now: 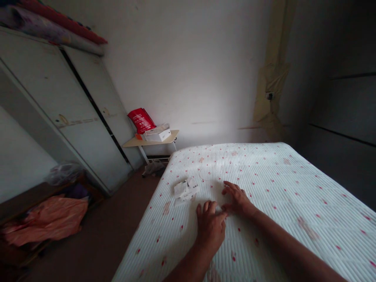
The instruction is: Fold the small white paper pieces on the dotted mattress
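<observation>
Both of my hands are over a white ribbed mattress with small red marks. My left hand rests low at the centre, fingers bent and spread on the surface, holding nothing. Just to its right and a little farther away, my right hand has its fingers apart and curved, with nothing visible between them. The two thumbs come close together; whether they touch is unclear. Beyond my left hand, to the left, lies a small pile of white printed papers or packets, touched by neither hand.
A small table at the back left bears a red bag and a white box. Grey cabinets stand on the left, with an orange cloth or bag low beside them. A wall socket is behind the mattress.
</observation>
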### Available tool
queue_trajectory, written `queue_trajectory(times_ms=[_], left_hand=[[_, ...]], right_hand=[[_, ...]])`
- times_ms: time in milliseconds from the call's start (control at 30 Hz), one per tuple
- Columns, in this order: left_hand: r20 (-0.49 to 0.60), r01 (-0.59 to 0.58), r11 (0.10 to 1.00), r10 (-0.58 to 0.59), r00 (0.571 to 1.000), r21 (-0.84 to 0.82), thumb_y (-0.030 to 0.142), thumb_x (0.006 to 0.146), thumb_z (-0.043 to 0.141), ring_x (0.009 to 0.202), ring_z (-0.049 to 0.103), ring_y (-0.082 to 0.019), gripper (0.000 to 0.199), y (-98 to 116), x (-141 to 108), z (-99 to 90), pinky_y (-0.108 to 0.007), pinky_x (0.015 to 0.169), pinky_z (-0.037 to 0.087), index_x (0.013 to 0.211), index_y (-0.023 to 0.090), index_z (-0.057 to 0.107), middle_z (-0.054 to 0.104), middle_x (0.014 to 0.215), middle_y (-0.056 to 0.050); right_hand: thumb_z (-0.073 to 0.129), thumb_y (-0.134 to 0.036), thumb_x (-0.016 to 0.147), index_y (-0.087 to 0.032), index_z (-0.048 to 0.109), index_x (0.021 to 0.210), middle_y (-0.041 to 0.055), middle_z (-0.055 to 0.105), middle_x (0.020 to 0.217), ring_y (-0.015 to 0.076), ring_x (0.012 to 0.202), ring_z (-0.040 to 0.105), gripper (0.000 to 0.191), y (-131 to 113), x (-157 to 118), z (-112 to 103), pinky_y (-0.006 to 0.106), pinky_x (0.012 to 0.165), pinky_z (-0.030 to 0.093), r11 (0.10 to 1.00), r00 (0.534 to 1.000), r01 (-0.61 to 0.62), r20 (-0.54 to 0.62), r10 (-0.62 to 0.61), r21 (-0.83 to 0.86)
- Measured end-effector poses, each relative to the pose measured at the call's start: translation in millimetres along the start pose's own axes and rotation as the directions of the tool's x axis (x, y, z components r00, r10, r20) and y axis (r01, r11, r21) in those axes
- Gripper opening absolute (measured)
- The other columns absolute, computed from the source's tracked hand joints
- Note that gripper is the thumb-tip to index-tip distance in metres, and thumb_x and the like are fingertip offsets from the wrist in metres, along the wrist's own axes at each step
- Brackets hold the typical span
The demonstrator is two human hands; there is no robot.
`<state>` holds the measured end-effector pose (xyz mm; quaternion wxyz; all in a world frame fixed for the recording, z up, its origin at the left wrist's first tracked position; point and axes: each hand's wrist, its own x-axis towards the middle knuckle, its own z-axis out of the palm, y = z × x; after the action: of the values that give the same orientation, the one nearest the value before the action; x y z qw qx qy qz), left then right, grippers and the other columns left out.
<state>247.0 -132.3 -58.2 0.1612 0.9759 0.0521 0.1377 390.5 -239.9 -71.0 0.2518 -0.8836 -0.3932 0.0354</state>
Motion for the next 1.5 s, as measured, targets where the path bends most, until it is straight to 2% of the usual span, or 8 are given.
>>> queue_trajectory(times_ms=[533, 667, 867, 1067, 1133, 1233, 1333, 1500], left_hand=[[-0.014, -0.002, 1.000, 0.003, 1.000, 0.008, 0.016, 0.078, 0.049, 0.102, 0.042, -0.025, 0.033, 1, -14, -0.3, -0.045, 0.095, 0.027, 0.103, 0.031, 0.064, 0.055, 0.102, -0.006], [-0.013, -0.007, 0.999, 0.007, 1.000, 0.033, 0.017, 0.078, 0.049, 0.103, 0.040, -0.026, 0.032, 3, -13, 0.5, -0.045, 0.096, 0.026, 0.104, 0.030, 0.064, 0.054, 0.101, -0.006], [-0.017, -0.006, 0.998, 0.008, 1.000, 0.069, 0.018, 0.080, 0.049, 0.098, 0.042, -0.024, 0.030, 3, -13, 1.4, -0.043, 0.093, 0.029, 0.102, 0.031, 0.064, 0.054, 0.095, -0.005], [-0.046, 0.000, 1.000, 0.001, 0.999, 0.031, 0.018, 0.077, 0.052, 0.094, 0.045, -0.022, 0.025, 0, -10, 4.3, -0.039, 0.087, 0.031, 0.093, 0.030, 0.067, 0.055, 0.090, -0.004], [-0.038, -0.003, 1.000, 0.002, 0.999, -0.007, 0.020, 0.076, 0.054, 0.093, 0.046, -0.021, 0.020, -4, -3, 6.8, -0.036, 0.082, 0.032, 0.086, 0.029, 0.069, 0.056, 0.088, -0.003], [-0.033, 0.019, 0.997, -0.022, 0.999, -0.073, 0.022, 0.076, 0.057, 0.090, 0.048, -0.019, 0.014, -11, 11, 11.3, -0.033, 0.080, 0.033, 0.074, 0.026, 0.070, 0.057, 0.082, -0.002], [-0.032, 0.010, 0.996, -0.013, 0.999, -0.094, 0.023, 0.074, 0.060, 0.089, 0.049, -0.018, 0.010, -15, 22, 14.3, -0.033, 0.080, 0.032, 0.075, 0.025, 0.069, 0.059, 0.081, -0.002], [-0.039, -0.027, 1.000, 0.027, 0.999, -0.007, 0.024, 0.075, 0.059, 0.094, 0.046, -0.020, 0.019, -11, 21, 11.5, -0.035, 0.082, 0.031, 0.091, 0.031, 0.067, 0.058, 0.087, -0.002]], right_hand=[[0.065, -0.024, 0.067, -0.021, 0.059, 0.091, 0.0108, 0.043, 0.135, 0.0266, 0.122, 0.040, 0.026, -2, 6, -4, 0.043, 0.089, 0.038, 0.998, 0.998, -0.064, 0.004, 0.064, 0.010], [0.067, -0.030, 0.066, -0.020, 0.058, 0.101, 0.0129, 0.039, 0.138, 0.0270, 0.124, 0.038, 0.038, -5, 3, -10, 0.043, 0.091, 0.037, 0.999, 0.998, -0.033, 0.047, 0.032, 0.040], [0.070, -0.029, 0.059, -0.021, 0.057, 0.103, 0.0127, 0.036, 0.141, 0.0306, 0.125, 0.035, 0.047, -11, 1, -11, 0.047, 0.092, 0.034, 0.998, 0.995, -0.006, 0.103, 0.012, -0.058], [0.069, -0.026, 0.061, -0.021, 0.059, 0.090, 0.0109, 0.044, 0.135, 0.0298, 0.120, 0.041, 0.032, 2, 8, 4, 0.047, 0.089, 0.037, 0.998, 0.999, -0.047, -0.013, 0.047, 0.029], [0.065, -0.025, 0.064, -0.022, 0.058, 0.088, 0.0088, 0.051, 0.127, 0.0267, 0.116, 0.046, 0.026, 12, 10, 10, 0.045, 0.091, 0.037, 0.987, 0.993, -0.025, -0.113, 0.044, 0.162], [0.058, -0.025, 0.068, -0.021, 0.057, 0.087, 0.0095, 0.054, 0.120, 0.0245, 0.107, 0.054, 0.020, 29, 11, 14, 0.043, 0.089, 0.042, 0.932, 0.959, -0.068, -0.235, 0.160, 0.355], [0.059, -0.022, 0.065, -0.018, 0.058, 0.085, 0.0135, 0.052, 0.122, 0.0266, 0.108, 0.054, 0.021, 38, 6, 17, 0.042, 0.091, 0.042, 0.930, 0.947, -0.099, -0.254, 0.198, 0.355], [0.064, -0.023, 0.063, -0.016, 0.059, 0.092, 0.0149, 0.047, 0.127, 0.0282, 0.117, 0.046, 0.031, 29, -8, 22, 0.041, 0.096, 0.038, 0.981, 0.958, -0.074, -0.259, 0.120, 0.180]])
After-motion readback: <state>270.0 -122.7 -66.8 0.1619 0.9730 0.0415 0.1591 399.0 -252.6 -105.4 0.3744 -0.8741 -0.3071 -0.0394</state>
